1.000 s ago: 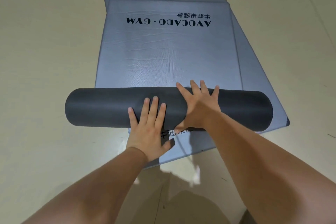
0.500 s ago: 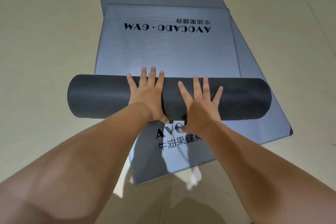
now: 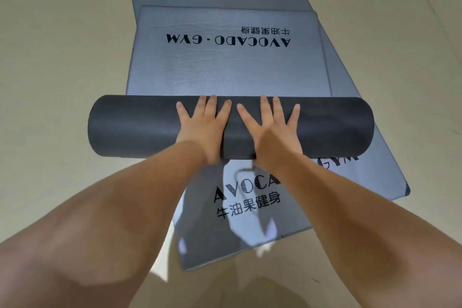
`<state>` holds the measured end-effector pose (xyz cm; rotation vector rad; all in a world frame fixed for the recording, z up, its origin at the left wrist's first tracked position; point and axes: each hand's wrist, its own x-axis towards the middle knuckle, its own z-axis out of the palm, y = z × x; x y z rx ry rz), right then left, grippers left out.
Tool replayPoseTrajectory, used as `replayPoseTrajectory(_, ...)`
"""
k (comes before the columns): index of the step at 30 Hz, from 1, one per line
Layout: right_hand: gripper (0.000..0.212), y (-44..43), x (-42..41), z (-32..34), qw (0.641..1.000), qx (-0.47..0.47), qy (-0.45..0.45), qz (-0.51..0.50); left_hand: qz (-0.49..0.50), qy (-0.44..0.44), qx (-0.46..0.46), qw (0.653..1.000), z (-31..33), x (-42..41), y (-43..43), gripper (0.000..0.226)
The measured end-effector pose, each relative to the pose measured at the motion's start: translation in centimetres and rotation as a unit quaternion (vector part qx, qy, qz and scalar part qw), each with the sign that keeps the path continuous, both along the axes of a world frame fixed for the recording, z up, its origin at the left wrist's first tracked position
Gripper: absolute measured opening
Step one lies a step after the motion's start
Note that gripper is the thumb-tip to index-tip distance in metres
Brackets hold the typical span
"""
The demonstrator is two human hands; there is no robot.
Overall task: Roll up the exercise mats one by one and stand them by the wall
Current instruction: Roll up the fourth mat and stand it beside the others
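One roll [image 3: 140,127] pushed farther, left hand [image 3: 203,130], right hand [image 3: 273,134] flat atop, one mat [image 3: 375,182] beneath.

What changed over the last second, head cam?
The dark roll moved away from the person, taking up more of the top grey mat and uncovering more print on the mat underneath. The left hand came up from the roll's near side to lie flat beside the right hand. Nothing gripped or released; both palms stay open on top.
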<state>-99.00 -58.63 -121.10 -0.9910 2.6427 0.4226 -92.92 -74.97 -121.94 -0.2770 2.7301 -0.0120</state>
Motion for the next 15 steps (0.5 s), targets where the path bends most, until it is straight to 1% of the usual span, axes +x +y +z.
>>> replayPoseTrajectory(3, 0.136, -1.0, -1.7, 1.0, 0.999, 0.006, -0.041, -0.011, -0.01, -0.012, 0.023, 1.0, 1.2, -1.1, -0.7, 0.138)
replayPoseTrajectory(6, 0.13, -0.8, -2.0, 1.5, 0.998, 0.001, -0.059, -0.009, -0.025, -0.012, 0.032, 0.999, 2.0, -1.2, -0.8, 0.126)
replayPoseTrajectory(9, 0.125, -0.1, -0.6, 1.6, 0.998, 0.0, -0.068, -0.01, -0.028, -0.022, 0.032, 0.999, 2.4, 0.0, 0.1, 0.117)
replayPoseTrajectory(12, 0.122, 1.1, 1.6, 1.9, 0.996, 0.007, -0.092, -0.01, -0.028, -0.049, 0.043, 0.997, 2.6, 2.3, 1.3, 0.115)
replayPoseTrajectory(15, 0.117, 2.6, 4.4, 2.6, 0.993, 0.036, -0.108, 0.01, -0.032, -0.074, 0.05, 0.996, 3.1, 5.3, 2.7, 0.112)
